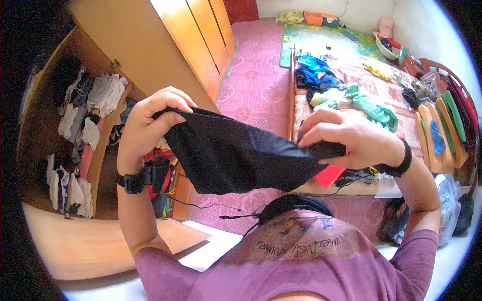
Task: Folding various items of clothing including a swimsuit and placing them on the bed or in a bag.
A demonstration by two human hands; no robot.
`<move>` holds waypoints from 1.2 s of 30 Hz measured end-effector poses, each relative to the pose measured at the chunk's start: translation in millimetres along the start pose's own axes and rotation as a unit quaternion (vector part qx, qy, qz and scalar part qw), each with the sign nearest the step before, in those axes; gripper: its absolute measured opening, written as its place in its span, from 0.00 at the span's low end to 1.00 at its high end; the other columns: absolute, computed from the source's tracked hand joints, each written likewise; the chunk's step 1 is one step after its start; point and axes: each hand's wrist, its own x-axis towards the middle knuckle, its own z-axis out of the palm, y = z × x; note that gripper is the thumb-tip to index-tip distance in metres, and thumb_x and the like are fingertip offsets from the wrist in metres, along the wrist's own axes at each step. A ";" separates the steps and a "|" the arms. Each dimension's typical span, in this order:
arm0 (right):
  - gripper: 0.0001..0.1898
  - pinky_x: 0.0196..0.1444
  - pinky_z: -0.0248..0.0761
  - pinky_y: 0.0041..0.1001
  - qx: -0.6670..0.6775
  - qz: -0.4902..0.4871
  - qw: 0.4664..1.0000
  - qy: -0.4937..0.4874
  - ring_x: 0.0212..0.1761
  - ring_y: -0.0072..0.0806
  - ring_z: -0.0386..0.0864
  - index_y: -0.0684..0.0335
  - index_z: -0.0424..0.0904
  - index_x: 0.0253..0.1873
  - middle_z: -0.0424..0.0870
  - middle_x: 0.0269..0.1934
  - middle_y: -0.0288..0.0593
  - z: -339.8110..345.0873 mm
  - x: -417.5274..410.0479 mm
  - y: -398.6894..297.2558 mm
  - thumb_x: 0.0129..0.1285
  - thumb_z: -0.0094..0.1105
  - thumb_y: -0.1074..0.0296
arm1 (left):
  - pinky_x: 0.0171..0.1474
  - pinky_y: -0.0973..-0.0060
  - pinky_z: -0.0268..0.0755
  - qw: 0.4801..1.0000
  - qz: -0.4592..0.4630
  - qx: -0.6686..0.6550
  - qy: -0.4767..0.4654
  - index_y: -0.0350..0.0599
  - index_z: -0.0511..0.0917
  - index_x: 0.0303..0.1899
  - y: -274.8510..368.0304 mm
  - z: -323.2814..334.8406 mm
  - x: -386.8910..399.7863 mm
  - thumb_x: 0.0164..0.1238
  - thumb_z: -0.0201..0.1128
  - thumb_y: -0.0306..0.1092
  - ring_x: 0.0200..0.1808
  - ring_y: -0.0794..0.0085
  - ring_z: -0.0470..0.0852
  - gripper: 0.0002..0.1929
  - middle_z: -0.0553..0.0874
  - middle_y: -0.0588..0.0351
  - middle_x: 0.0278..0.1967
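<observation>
A piece of black fabric (237,154), perhaps a garment, is stretched between my raised hands in front of my body. My left hand (158,116) pinches its upper left corner between thumb and fingers. At the other end, my right hand (339,135) grips the cloth, with a dark fold showing under the fingers. A bright red item (330,176) shows just below my right hand; whether it touches the cloth I cannot tell. Black straps circle both wrists, and the left one carries a dark device (137,182).
On my left stands an open wooden wardrobe (109,158) with folded clothes on its shelves. A bed (380,84) to the right bears a blue garment (314,69), mint-green clothes (371,109) and wooden hangers (437,131). Dark cables (211,206) run below the cloth. Plastic bags (448,210) sit at the right.
</observation>
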 end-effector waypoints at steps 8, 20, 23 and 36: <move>0.14 0.49 0.63 0.39 -0.048 0.038 0.998 0.034 0.52 0.40 0.72 0.57 0.72 0.36 0.75 0.51 0.41 17.9 -5.6 -0.3 0.48 0.68 0.60 | 0.44 0.77 0.70 0.999 -0.045 0.009 -0.012 0.36 0.77 0.33 5.5 11.6 -11.2 0.53 0.58 0.17 0.39 0.70 0.79 0.06 0.81 0.55 0.36; 0.08 0.47 0.60 0.34 0.089 -0.151 0.984 -0.023 0.26 0.28 0.75 0.54 0.68 0.35 0.70 0.23 0.31 29.1 -14.6 -57.3 0.55 0.60 0.65 | 0.40 0.76 0.71 0.993 -0.048 0.104 -0.023 0.37 0.75 0.34 3.6 28.1 -22.8 0.54 0.58 0.21 0.35 0.67 0.79 0.05 0.81 0.53 0.33; 0.06 0.50 0.59 0.35 -0.282 -0.007 0.958 0.043 0.22 0.24 0.71 0.52 0.66 0.29 0.67 0.17 0.27 37.5 -39.9 -66.7 0.47 0.53 0.65 | 0.41 0.72 0.72 0.999 0.039 0.022 -0.025 0.38 0.75 0.31 7.3 18.5 -32.7 0.49 0.57 0.19 0.36 0.60 0.80 0.06 0.81 0.49 0.34; 0.11 0.57 0.58 0.41 -0.324 0.112 0.937 0.074 0.45 0.29 0.75 0.55 0.75 0.29 0.77 0.38 0.33 19.0 -70.4 -29.5 0.43 0.64 0.60 | 0.27 0.74 0.68 0.982 -0.130 0.122 -0.058 0.39 0.72 0.32 18.8 52.4 -73.0 0.41 0.75 0.35 0.24 0.63 0.78 0.19 0.79 0.50 0.26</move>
